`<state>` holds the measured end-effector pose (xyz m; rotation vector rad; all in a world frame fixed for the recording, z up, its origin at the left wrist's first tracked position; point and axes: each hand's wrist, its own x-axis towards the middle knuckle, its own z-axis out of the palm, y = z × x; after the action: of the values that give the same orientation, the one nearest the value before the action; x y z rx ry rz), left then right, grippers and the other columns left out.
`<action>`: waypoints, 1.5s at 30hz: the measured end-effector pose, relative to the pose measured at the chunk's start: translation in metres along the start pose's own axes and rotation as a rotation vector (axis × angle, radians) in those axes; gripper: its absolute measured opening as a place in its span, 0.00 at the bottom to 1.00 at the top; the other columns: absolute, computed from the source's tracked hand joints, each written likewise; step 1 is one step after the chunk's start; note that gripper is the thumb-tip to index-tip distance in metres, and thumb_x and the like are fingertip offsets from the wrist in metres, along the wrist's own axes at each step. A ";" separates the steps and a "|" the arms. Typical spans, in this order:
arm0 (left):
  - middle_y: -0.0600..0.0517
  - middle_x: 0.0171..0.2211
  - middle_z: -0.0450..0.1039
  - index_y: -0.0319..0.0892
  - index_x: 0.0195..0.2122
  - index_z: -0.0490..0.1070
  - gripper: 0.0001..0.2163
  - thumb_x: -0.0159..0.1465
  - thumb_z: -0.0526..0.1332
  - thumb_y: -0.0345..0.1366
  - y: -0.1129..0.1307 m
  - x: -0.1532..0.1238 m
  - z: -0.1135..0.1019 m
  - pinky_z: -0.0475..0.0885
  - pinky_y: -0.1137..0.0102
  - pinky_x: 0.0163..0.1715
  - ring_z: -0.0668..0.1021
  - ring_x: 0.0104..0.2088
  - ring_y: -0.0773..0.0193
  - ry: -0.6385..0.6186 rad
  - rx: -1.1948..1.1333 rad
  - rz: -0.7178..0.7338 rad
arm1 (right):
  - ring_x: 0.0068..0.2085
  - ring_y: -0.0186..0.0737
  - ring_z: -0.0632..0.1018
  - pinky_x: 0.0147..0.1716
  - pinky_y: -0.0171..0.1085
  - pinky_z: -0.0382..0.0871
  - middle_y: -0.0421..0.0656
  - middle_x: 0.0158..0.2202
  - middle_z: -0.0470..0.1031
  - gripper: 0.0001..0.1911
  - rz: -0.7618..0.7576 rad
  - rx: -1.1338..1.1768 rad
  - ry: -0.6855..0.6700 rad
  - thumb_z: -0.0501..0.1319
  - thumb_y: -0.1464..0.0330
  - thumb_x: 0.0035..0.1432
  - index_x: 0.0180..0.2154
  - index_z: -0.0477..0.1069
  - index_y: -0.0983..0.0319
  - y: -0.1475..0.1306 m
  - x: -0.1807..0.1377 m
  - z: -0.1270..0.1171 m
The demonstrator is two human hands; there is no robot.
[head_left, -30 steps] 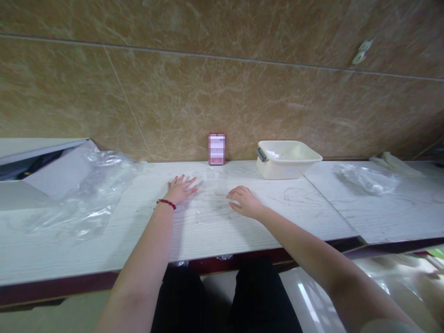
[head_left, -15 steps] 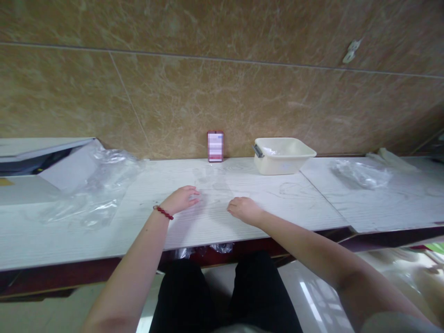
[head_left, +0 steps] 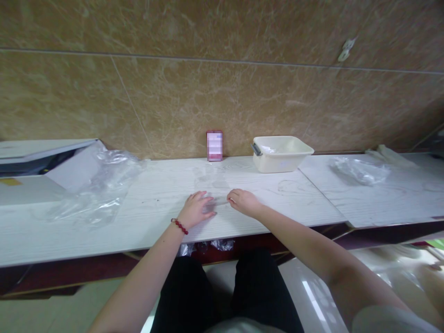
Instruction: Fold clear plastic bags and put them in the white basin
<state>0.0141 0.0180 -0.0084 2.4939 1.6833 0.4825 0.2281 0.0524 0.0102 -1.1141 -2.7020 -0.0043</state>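
My left hand [head_left: 197, 209], with a red bead bracelet [head_left: 179, 225] at the wrist, hovers low over the white wood-grain tabletop [head_left: 166, 185]. Its fingers are spread and nothing shows in them. Close by on the right, my right hand [head_left: 243, 202] has its fingers curled together; whatever they may hold is hidden or too small to name. Beyond both hands, a faint see-through patch [head_left: 210, 175], perhaps clear film, lies on the tabletop. A phone [head_left: 214, 146] with a lit, blurred screen leans upright against the wall.
A cream plastic bin [head_left: 281, 159] with a grey handle stands by the wall, clear plastic inside. At left, crumpled clear plastic [head_left: 100, 196] lies against an open white box [head_left: 31, 190]. More clear plastic [head_left: 362, 171] lies at right. Plastic packets [head_left: 222, 244] show below the table edge.
My left hand has moved right and slightly nearer to me, its fingers spreading towards my right hand. My right hand stays nearly in place, fingers still curled.
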 end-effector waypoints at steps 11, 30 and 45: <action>0.51 0.35 0.71 0.43 0.35 0.68 0.11 0.57 0.48 0.35 0.013 -0.008 -0.016 0.65 0.69 0.40 0.72 0.37 0.63 0.015 -0.107 -0.011 | 0.53 0.43 0.59 0.49 0.43 0.54 0.49 0.49 0.63 0.31 -0.142 0.199 0.137 0.58 0.56 0.46 0.50 0.56 0.64 0.007 -0.018 -0.001; 0.51 0.52 0.61 0.48 0.47 0.62 0.18 0.55 0.55 0.43 0.011 -0.095 -0.025 0.53 0.59 0.53 0.59 0.54 0.61 -0.042 -0.211 0.268 | 0.50 0.31 0.66 0.50 0.34 0.55 0.40 0.48 0.67 0.19 -0.377 0.451 -0.154 0.45 0.65 0.59 0.49 0.62 0.60 -0.028 -0.040 -0.015; 0.51 0.33 0.74 0.41 0.33 0.68 0.13 0.58 0.49 0.42 0.001 -0.053 -0.018 0.69 0.70 0.37 0.75 0.34 0.63 0.126 -0.511 -0.284 | 0.30 0.34 0.73 0.30 0.31 0.63 0.41 0.27 0.73 0.13 0.204 0.492 0.109 0.49 0.62 0.55 0.30 0.69 0.62 -0.034 -0.020 -0.006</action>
<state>-0.0082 -0.0325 -0.0023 1.8686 1.6564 0.9154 0.2190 0.0135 0.0150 -1.1747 -2.2954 0.5799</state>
